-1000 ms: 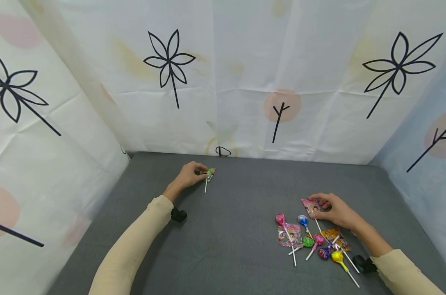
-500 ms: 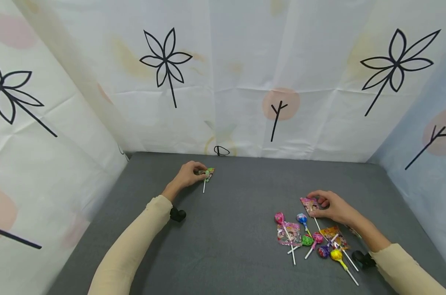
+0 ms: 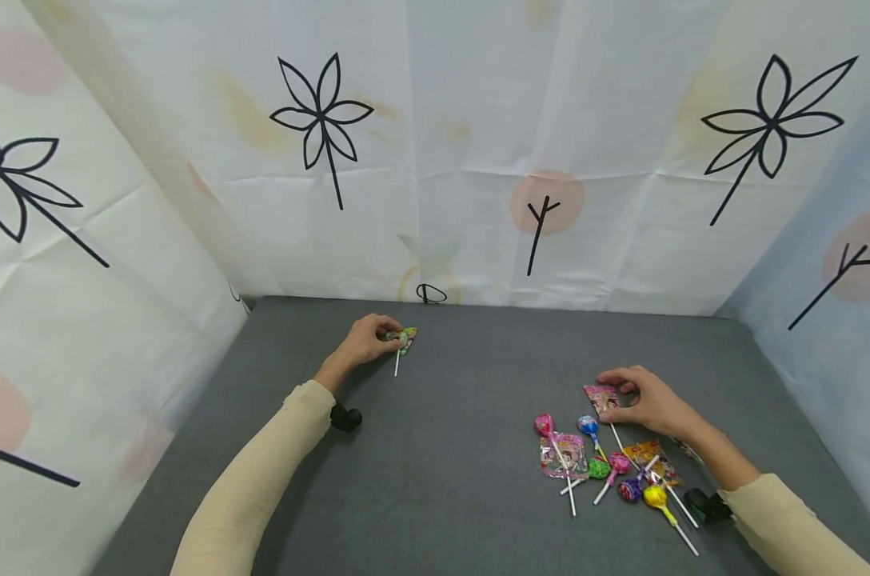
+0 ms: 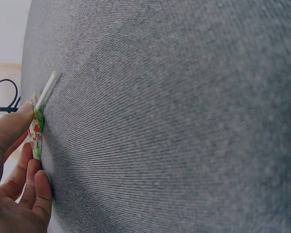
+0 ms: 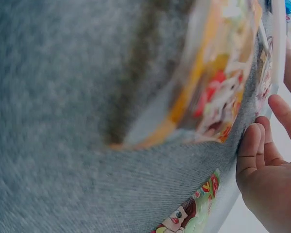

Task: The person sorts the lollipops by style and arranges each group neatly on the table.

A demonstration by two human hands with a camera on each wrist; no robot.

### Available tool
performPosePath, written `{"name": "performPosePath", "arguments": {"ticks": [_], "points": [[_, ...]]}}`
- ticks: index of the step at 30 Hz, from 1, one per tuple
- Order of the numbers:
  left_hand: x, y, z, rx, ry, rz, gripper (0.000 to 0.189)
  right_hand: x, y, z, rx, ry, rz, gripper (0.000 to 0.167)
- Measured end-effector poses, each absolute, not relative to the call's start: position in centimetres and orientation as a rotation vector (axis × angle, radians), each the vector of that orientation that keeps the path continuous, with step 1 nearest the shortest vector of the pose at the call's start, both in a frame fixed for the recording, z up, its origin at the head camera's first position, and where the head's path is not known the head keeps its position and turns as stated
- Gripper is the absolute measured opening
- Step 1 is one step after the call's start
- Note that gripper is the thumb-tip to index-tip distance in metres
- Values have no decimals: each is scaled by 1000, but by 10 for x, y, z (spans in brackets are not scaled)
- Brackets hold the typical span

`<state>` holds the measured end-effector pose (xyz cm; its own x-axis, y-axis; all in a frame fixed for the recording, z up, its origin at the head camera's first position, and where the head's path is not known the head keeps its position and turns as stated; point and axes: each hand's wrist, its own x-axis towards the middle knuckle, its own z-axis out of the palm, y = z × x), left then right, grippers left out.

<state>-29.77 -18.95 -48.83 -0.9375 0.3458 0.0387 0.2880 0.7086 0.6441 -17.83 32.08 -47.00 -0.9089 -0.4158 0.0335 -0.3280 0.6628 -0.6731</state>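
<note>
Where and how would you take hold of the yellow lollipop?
I'd pinch the bare lower end of its white stick, coming from the person's side. That end points toward the person, clear of the cluster, while the yellow lollipop's round head sits close by the purple lollipop.

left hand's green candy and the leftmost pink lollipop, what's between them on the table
Only bare grey tabletop lies between the green candy in the left hand and the leftmost pink lollipop, in the head view.

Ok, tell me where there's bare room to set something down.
Bare: the gray table between the left hand and the candy cluster, plus its far strip along the backdrop, beyond the right hand. Crowded: the candy cluster itself.
</note>
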Motion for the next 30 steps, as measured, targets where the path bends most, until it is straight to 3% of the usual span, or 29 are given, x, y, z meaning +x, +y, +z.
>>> {"name": "performPosePath", "arguments": {"ticks": [7,17,30], "points": [[-297,-190,-487,530,2821,1045,28,-181,318,-470,-577,2749,-1031,54],[-298,-192,-488,609,2820,1077,26,-186,319,-470,-578,2700,-1033,39],[-300,-191,-489,538,2801,1051,28,-185,328,-469,-578,2695,-1048,54]]}}
